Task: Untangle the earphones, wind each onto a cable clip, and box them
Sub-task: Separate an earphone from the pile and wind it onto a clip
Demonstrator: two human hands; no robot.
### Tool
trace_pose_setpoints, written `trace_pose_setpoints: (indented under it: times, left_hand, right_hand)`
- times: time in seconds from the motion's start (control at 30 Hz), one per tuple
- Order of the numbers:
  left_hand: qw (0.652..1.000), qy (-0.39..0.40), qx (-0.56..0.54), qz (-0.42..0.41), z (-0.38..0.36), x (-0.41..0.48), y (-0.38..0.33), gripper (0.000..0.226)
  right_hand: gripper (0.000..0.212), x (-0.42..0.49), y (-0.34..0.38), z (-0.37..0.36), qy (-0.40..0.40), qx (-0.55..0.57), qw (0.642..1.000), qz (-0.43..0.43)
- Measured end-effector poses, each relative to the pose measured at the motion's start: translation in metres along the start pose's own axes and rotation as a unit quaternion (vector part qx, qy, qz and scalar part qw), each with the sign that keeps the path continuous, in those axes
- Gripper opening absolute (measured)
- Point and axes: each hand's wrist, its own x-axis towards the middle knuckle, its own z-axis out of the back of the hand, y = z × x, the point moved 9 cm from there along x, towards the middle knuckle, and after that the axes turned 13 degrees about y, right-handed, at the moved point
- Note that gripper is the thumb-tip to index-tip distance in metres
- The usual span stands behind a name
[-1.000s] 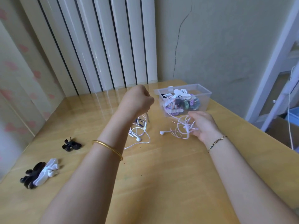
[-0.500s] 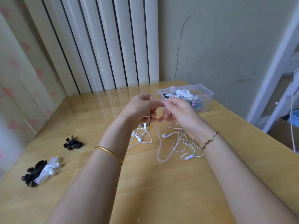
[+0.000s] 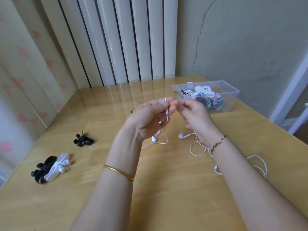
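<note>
**Change noted.** A second ago the hands were apart, the right one on a white tangle by the box. They have since met above the surface (image 3: 103, 114). The left hand (image 3: 148, 117) is palm-up, and its fingers (image 3: 171, 101) pinch the plug (image 3: 167, 111) of a white earphone, which hangs upright. The right hand (image 3: 195, 117) has its fingers (image 3: 185, 104) curled and touching the left fingertips. They appear to pinch the cable (image 3: 198, 150) just beside the plug, though the strand is hidden there.

The cable is more spread out than before. It falls below the right wrist in open loops and now trails under the right forearm. The two earbuds (image 3: 183, 135) lie apart on the surface.

**Assessment.** The free end appears found and the knot largely loosened. This set looks nearly ready for winding, but no clip is in hand yet.

**Surface.** It is glossy yellow wood. A clear plastic box (image 3: 230, 102) stands at the far right and already holds wound sets. Loose cable clips (image 3: 50, 169), black and white, lie well apart at the near left. A further black clip (image 3: 83, 140) lies beyond them.

**Room.** A white column radiator (image 3: 125, 39) stands behind the surface, and a cracked pale wall (image 3: 250, 39) is to its right. There are pink heart patterns at the left.
</note>
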Motion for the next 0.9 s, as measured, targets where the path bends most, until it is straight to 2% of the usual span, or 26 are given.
trace_pose_setpoints:
  times: [0.13,0.23,0.33,0.47,0.57,0.67,0.77,0.9]
  left_hand:
    - [0.985,-0.106,-0.118,-0.066,0.017,0.0,0.005,0.02]
    - [0.971,-0.163,-0.129,-0.116,0.024,-0.007,0.005,0.017]
    - [0.965,-0.214,-0.029,-0.151,0.029,-0.016,-0.005,0.015]
    - [0.948,-0.234,0.137,-0.17,0.028,-0.016,-0.013,0.016]
    - [0.928,-0.227,0.251,-0.154,0.02,-0.011,-0.014,0.014]
    - [0.92,-0.199,0.314,-0.126,0.008,-0.006,-0.009,0.015]
    - [0.949,-0.123,0.274,-0.093,-0.003,0.0,0.001,0.019]
    - [0.97,-0.081,0.224,-0.04,-0.006,0.005,0.013,0.028]
  right_hand:
    - [0.016,-0.002,0.0,-0.02,0.057,-0.072,0.996,-0.001]
    - [0.016,-0.004,0.002,-0.03,0.093,-0.166,0.982,-0.009]
    - [0.018,-0.008,0.005,-0.04,0.139,-0.198,0.97,-0.017]
    - [0.02,-0.012,0.017,-0.034,0.125,-0.182,0.975,0.003]
    - [0.023,-0.015,0.02,-0.026,0.121,-0.159,0.98,0.0]
    - [0.023,-0.016,0.021,-0.014,0.096,-0.177,0.979,0.006]
    - [0.018,-0.016,0.025,0.004,0.02,-0.188,0.981,0.035]
    - [0.014,-0.015,0.022,0.01,-0.018,-0.267,0.962,0.059]
